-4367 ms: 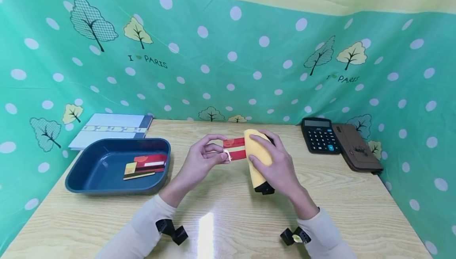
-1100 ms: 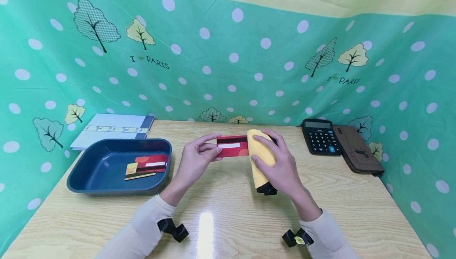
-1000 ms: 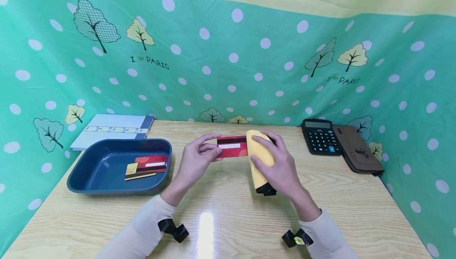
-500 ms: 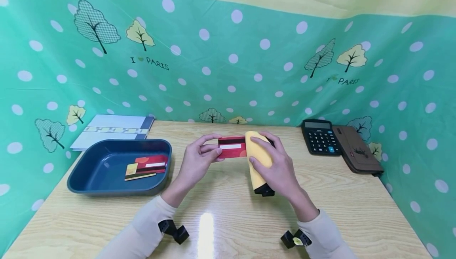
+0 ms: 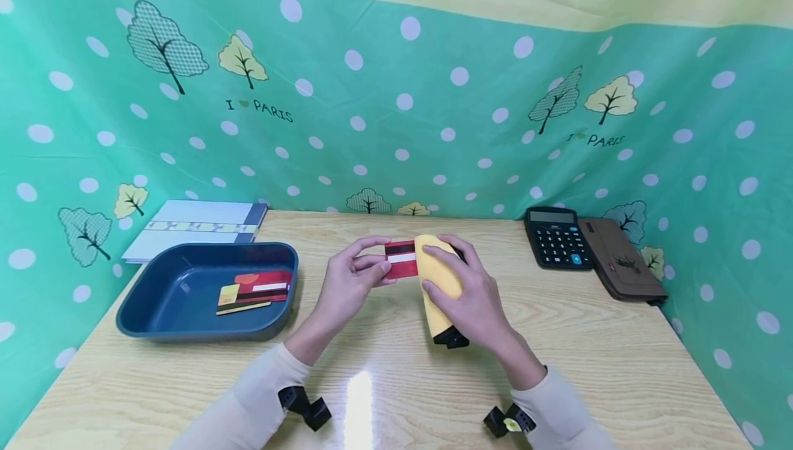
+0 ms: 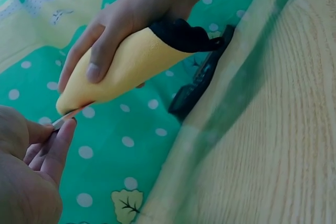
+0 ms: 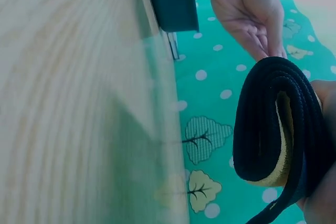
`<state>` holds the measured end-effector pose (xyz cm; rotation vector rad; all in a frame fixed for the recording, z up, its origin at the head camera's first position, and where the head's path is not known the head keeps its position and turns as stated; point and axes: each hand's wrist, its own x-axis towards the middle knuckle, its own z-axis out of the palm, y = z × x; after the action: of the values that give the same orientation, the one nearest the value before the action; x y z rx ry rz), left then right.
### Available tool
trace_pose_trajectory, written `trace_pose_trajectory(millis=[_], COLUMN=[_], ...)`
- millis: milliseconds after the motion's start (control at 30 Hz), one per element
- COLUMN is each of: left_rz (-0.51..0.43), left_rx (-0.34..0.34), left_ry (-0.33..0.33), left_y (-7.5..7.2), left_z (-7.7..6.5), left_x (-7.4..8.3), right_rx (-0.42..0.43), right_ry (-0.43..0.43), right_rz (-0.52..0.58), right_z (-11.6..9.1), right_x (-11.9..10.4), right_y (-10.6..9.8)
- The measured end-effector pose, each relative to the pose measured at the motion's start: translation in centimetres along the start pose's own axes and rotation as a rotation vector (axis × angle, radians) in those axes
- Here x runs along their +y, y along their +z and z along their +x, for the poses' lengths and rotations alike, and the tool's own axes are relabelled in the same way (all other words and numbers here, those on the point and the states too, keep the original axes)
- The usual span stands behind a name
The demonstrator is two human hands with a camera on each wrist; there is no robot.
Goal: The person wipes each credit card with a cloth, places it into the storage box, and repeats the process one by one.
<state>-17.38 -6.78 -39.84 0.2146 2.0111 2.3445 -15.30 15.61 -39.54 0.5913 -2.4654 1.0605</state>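
Observation:
My left hand (image 5: 350, 276) pinches a red bank card (image 5: 401, 258) by its left end, thumb in front. The card's black stripe and white strip face the head camera. My right hand (image 5: 467, 292) grips a yellow folded cloth (image 5: 434, 283) with black edging, whose near edge covers the card's right part. In the left wrist view the card shows only as a thin edge between the left fingertips (image 6: 67, 128) and the cloth (image 6: 126, 69). From the right wrist view the cloth's rolled black layers (image 7: 275, 124) are visible; the card is hidden there.
A dark blue tray (image 5: 167, 312) on the left contains red and yellow bank cards (image 5: 263, 285). Behind it lies a notebook (image 5: 198, 219). A black calculator (image 5: 557, 238) and a brown zipped case (image 5: 622, 259) are at the back right. A polka-dot curtain borders the wooden table (image 5: 396, 381).
The card has been turned from a face with a pale band to its black-stripe side. Lately the cloth has moved left along the card and covers more of it, the hands closer together.

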Motion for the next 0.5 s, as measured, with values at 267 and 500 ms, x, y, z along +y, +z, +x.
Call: trace_pose_trajectory(millis=[267, 500], left_rz=[-0.013, -0.010], left_rx=[-0.018, -0.049], left_ry=[-0.003, 0.004], left_y=[0.5, 0.9], left_z=[-0.4, -0.8], left_x=[-0.1, -0.1], right_rx=[-0.013, -0.016], right_ry=[-0.036, -0.079], right_rz=[0.002, 0.005], right_z=[-0.5, -0.6], right_x=[-0.6, -1.3], right_y=[0.6, 0.8])
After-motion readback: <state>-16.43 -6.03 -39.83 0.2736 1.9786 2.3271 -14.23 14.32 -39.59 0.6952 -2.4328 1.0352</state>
